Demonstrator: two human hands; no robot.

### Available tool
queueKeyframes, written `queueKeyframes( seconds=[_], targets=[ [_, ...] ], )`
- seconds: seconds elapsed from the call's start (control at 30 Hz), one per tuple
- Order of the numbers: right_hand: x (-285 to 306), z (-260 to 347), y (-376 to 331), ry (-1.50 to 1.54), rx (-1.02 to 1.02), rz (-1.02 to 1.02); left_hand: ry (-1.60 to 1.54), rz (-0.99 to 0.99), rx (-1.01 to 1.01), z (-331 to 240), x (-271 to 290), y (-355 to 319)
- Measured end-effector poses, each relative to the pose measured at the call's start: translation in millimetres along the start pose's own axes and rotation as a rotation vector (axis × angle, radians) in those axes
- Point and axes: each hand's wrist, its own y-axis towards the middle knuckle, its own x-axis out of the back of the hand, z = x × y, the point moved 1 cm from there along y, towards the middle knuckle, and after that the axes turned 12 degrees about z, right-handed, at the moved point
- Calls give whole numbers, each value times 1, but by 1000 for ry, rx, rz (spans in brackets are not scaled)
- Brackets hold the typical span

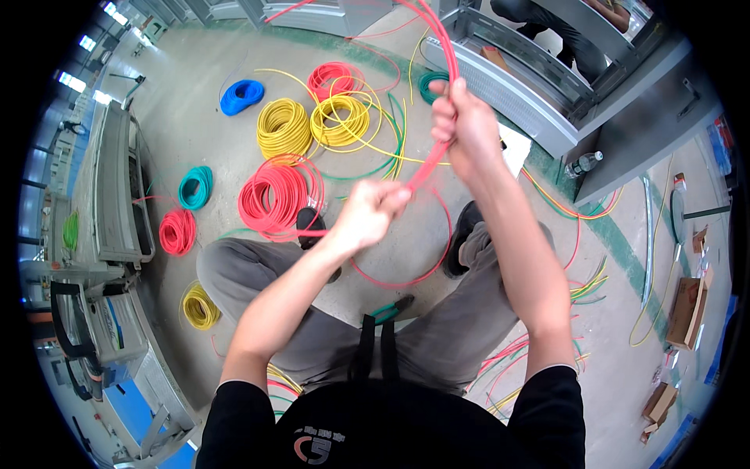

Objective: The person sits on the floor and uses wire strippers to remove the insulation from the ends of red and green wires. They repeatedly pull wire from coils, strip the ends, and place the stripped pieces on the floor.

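Red wires (428, 166): a bundle of strands, number not clear, raised in front of the person's knees, slanting from the left hand up to the right hand and curving onward to the top edge of the view.

Left hand (366, 215): fingers closed round the lower part of the bundle; a red length shows beside the wrist, on the side toward the large red coil.

Right hand (467, 129): fingers curled shut round the same bundle, higher up, apart from the left hand.

Red loop (406, 283): one, wide, between the shoes; whether it hangs or lies cannot be told.

Coils on the floor (187, 117), ahead and to the left: large red coil (266, 207), near the left shoe; two yellow coils (277, 137), side by side; upper red coil (331, 80), just behind them; blue coil (242, 97); teal coil (193, 195); small red coil (176, 234); small yellow coil (201, 309), beside the left knee.

Green-handled tool (387, 313): one, between the thighs.

To the right: grey cabinet (508, 94); clear bottle (583, 164), near it; brown carton (687, 313), farther out; another person (578, 51), dark trousers, partly visible beyond the cabinet
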Motion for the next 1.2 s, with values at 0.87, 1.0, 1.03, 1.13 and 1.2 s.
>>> queueKeyframes(
  seconds=[0.87,1.0,1.03,1.13,1.2],
  targets=[
    [30,44,-56,119,94,-253,954,537,629,402,-240,-135],
    [34,42,-48,219,84,-315,690,533,729,344,-212,-107],
    [34,42,-44,241,73,-313,567,467,803,343,-212,-103],
    [39,42,-38,209,81,-277,296,503,736,278,-197,-56],
    [36,40,-30,187,81,-327,189,391,665,216,-184,-22]
  ],
)
